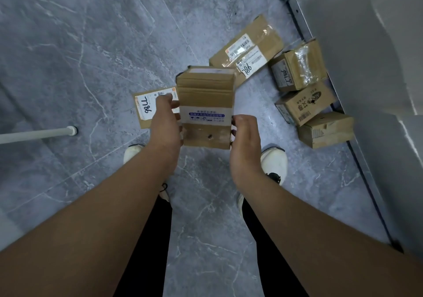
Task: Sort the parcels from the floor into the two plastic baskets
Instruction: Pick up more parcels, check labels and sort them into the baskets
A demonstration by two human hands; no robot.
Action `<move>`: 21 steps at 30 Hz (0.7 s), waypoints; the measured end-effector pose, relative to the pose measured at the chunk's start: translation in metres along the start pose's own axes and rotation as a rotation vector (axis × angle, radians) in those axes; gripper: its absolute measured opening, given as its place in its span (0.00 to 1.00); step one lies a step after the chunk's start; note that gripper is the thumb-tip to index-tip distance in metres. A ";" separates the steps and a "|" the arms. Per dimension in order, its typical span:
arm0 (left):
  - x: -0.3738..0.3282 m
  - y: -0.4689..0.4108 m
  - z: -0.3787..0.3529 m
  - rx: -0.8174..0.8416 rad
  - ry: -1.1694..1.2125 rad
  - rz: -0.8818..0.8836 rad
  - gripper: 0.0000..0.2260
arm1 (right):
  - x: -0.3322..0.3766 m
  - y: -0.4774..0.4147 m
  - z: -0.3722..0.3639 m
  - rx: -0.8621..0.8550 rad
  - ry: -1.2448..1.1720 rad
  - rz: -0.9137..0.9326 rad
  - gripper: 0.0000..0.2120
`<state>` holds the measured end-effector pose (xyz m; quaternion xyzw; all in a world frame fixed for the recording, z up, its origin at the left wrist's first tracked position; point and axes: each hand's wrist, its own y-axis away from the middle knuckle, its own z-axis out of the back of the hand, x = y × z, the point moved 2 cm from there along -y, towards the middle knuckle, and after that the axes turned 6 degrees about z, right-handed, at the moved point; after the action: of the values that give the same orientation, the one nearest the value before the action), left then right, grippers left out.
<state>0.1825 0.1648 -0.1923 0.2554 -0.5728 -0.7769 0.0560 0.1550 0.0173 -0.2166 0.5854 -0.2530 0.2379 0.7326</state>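
Observation:
I hold a small brown cardboard parcel point(206, 106) with a blue printed strip in front of me, above the floor. My left hand point(165, 122) grips its left side, fingers curled round the edge. My right hand point(246, 141) holds the right side, thumb against the box. On the floor lie more parcels: a flat one labelled "98LL" point(146, 111) partly behind my left hand, a long flat one point(249, 49), and three small boxes point(297, 67) point(304, 105) point(325, 129) by the wall. No basket is in view.
Grey marble-pattern floor point(91, 44) spreads to the left and ahead. A grey wall or cabinet point(366, 56) runs along the right with a metal rail at its foot. A white pole foot point(71, 130) stands at the left. My white shoes point(274, 161) are below the parcel.

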 end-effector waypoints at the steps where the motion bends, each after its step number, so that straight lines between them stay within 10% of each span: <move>1: -0.003 0.006 0.002 0.006 0.007 -0.009 0.19 | 0.004 0.006 0.000 -0.005 -0.030 -0.003 0.12; 21: -0.130 0.118 0.059 0.126 0.071 -0.147 0.20 | 0.165 0.094 -0.016 -0.107 -0.232 0.168 0.15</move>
<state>0.2428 0.2250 -0.0277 0.3272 -0.5978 -0.7319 0.0028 0.2210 0.0605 -0.0434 0.5457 -0.3963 0.2153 0.7062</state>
